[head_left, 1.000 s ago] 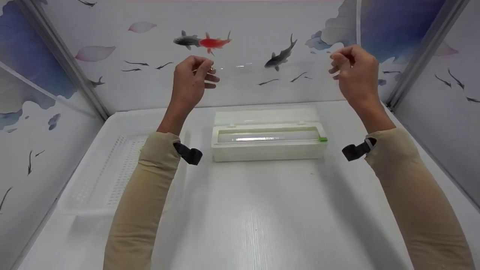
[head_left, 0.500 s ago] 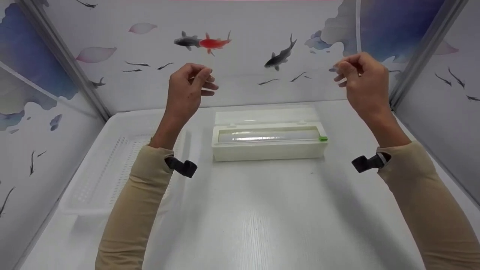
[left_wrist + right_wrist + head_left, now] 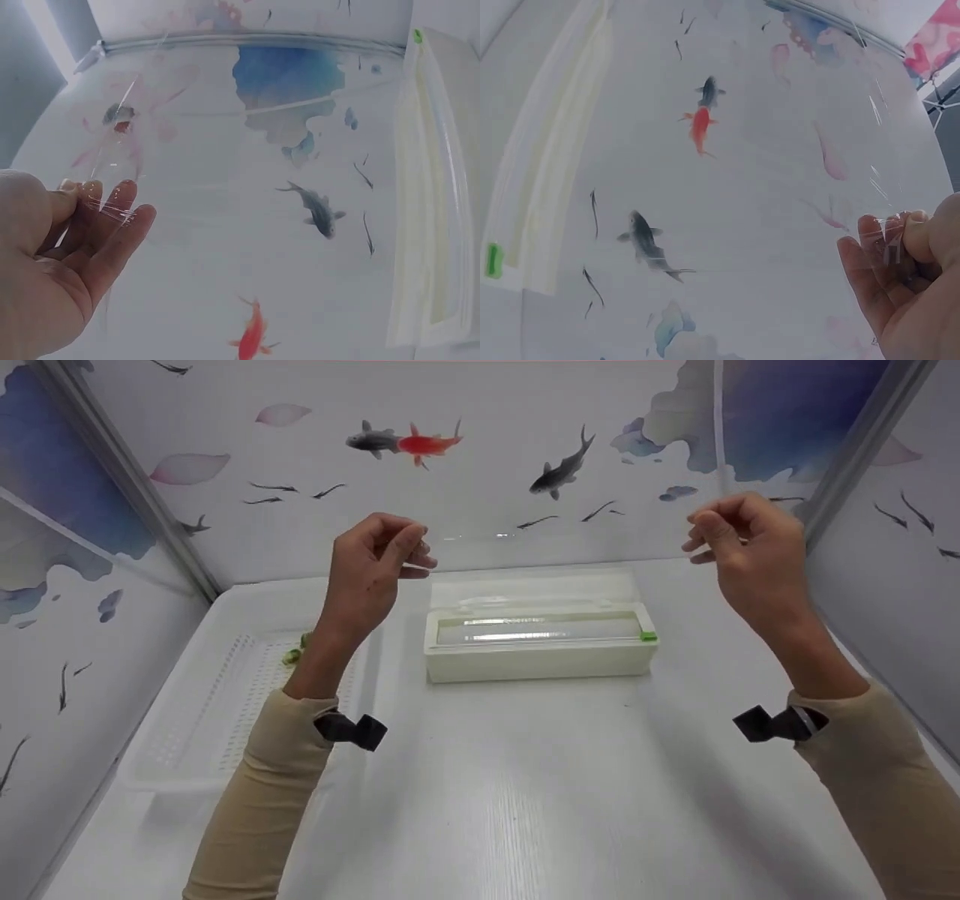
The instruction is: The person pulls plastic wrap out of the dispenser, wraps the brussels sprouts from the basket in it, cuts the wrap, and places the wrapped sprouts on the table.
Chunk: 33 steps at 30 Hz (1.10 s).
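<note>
Clear cling film (image 3: pixel 495 536) stretches between my two raised hands; only its glints and creases show. My left hand (image 3: pixel 365 566) pinches one corner between thumb and index finger. In the left wrist view the film (image 3: pixel 112 210) bunches across the fingers. My right hand (image 3: pixel 757 559) pinches the other side, and in the right wrist view creased film (image 3: pixel 885 236) lies over the fingertips. Below and between the hands stands a pale cling film box (image 3: pixel 536 664) with its lid raised at the back. A shiny film roll (image 3: pixel 540 628) lies inside. Whether the held film joins the roll, I cannot tell.
A white perforated basket (image 3: pixel 172 690) stands at the left, partly behind my left forearm. Small green pieces (image 3: pixel 292 657) lie in it. A green slider (image 3: pixel 649 636) sits at the box's right end. Printed walls enclose the white table (image 3: pixel 480 780).
Both hands have come down and nearer, still pinching the film. The right hand has also shifted right, widening the gap. Green pieces in the basket now show beside my left wrist.
</note>
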Available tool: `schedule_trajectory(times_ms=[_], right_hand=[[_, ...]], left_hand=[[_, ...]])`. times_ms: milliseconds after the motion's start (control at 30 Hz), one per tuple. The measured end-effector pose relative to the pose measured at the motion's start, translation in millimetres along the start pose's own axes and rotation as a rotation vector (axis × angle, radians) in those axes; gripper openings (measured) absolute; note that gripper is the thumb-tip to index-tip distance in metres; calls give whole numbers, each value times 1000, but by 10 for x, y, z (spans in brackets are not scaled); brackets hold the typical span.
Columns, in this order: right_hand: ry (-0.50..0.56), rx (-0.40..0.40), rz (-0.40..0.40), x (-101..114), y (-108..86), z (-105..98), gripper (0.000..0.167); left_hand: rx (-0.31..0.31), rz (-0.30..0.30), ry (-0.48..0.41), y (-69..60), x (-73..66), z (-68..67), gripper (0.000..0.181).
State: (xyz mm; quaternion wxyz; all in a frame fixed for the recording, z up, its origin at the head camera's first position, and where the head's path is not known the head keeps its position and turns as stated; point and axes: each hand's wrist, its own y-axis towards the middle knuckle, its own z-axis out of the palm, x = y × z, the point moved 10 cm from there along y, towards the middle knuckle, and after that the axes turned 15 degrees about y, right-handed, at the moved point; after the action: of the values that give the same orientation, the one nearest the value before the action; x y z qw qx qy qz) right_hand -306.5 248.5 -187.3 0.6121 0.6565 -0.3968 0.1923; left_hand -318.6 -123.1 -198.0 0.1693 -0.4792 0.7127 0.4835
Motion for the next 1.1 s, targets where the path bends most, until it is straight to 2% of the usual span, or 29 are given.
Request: schedule_trajectory(times_ms=[133, 267, 433, 700, 900, 1000, 1100], right_hand=[[11, 68, 20, 8, -144, -21, 15], [10, 125, 63, -37, -286, -45, 17], [-22, 183, 91, -41, -418, -41, 21], [-59, 333, 141, -83, -585, 31, 18], [-69, 459, 193, -175, -748, 57, 12], [-76, 528, 222, -222, -844, 81, 9], [-102, 606, 264, -280, -957, 103, 9]], left_hand=[[40, -3, 9, -149, -5, 28, 19], [65, -11, -18, -287, -3, 60, 18], [103, -26, -10, -427, 4, 93, 20], [195, -50, 76, -649, 65, 142, 19], [295, -20, 157, -845, 75, 233, 17], [321, -3, 229, -948, 76, 238, 15], [356, -2, 252, -1050, 90, 252, 15]])
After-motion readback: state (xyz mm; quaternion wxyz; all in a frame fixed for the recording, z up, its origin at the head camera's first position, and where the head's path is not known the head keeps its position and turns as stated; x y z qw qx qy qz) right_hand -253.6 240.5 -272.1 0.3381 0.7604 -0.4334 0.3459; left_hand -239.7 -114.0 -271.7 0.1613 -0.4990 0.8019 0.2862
